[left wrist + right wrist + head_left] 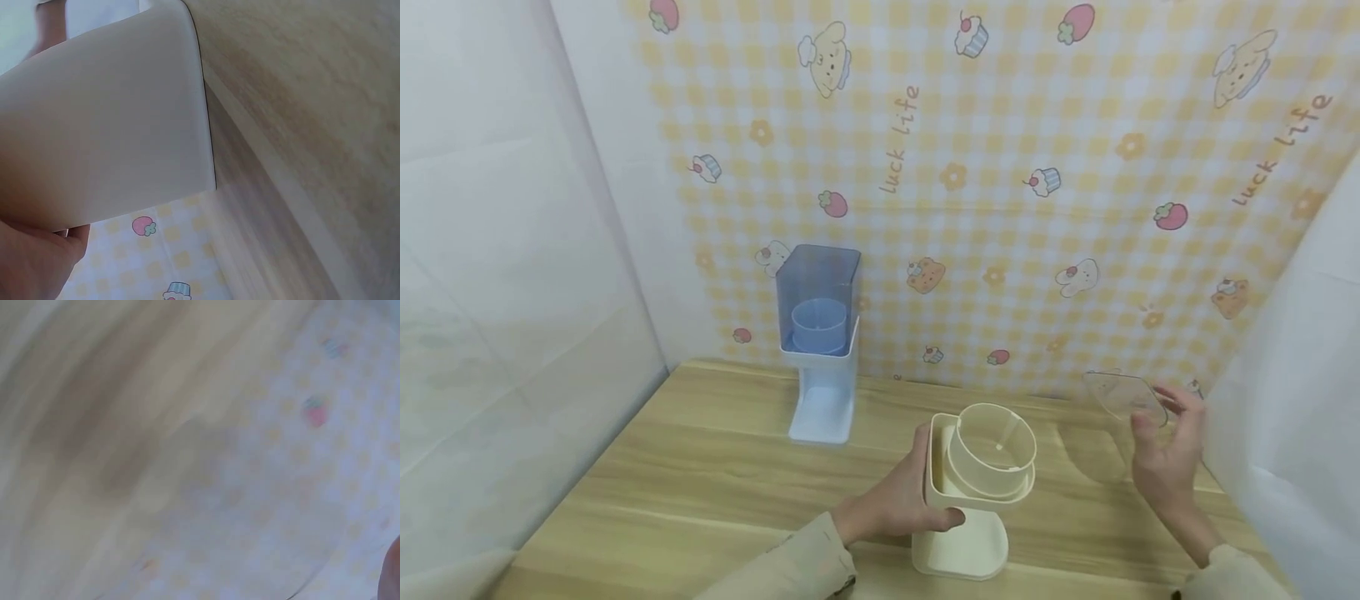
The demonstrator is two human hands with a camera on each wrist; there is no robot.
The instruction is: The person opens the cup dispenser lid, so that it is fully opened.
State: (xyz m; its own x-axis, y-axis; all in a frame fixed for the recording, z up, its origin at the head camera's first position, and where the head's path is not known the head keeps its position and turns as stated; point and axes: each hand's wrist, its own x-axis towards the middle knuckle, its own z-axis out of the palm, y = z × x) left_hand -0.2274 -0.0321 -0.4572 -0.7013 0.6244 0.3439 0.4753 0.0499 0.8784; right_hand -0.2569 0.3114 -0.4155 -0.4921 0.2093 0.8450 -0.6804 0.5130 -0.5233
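My left hand (895, 500) grips the side of a cream cup dispenser, its thumb at the front below the upper tray. A round cream cup-like holder (992, 450) stands in that tray, above a flat base (961, 546). The left wrist view has the dispenser's smooth outer wall (119, 119) close up, with part of the left hand (34, 259) against it. Off to the right, my right hand (1168, 462) pinches a clear plastic cover (1123, 396) by its edge, raised apart from the dispenser. Blur hides most detail of the cover in the right wrist view.
A second dispenser (823, 400), white with a translucent blue cover (816, 283), stands at the back of the wooden table (700, 475). Behind it hangs a yellow checked cloth (1000, 250) with cartoon prints. White sheeting (497, 275) encloses the sides.
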